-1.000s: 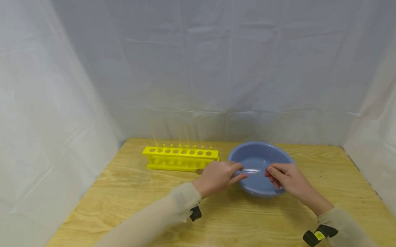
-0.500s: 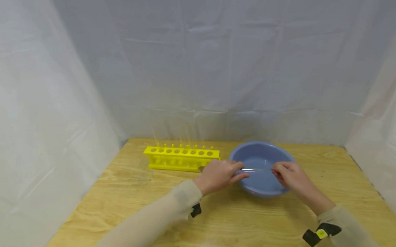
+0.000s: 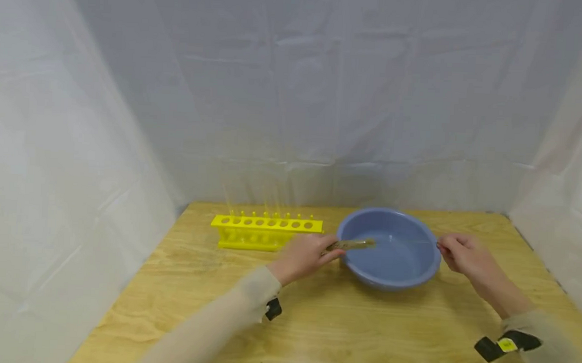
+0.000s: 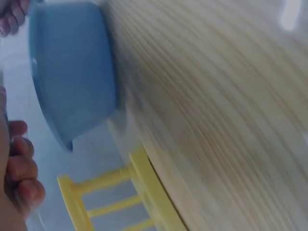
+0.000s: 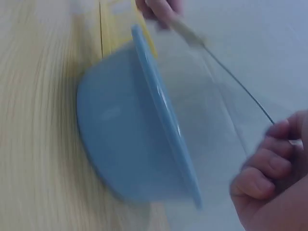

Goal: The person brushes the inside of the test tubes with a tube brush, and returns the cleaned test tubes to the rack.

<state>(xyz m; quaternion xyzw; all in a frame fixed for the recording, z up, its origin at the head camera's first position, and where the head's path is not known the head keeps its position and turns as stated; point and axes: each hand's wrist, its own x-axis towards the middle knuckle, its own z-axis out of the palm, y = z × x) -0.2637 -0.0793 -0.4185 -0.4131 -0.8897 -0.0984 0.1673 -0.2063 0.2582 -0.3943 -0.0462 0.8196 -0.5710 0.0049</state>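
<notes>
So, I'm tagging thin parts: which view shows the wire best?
The right wrist view: the wire shows dark and distinct, reaching the right hand. The head view gives only a faint line over the basin; the left wrist view shows none clearly.

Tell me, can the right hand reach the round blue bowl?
Probably yes: the right hand is near the blue bowl, with nothing visible between them, though it pinches a thin, dark wire.

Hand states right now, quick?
Left hand: closed, holding what looks like a clear tube.
Right hand: closed, pinching the end of the brush wire.
</notes>
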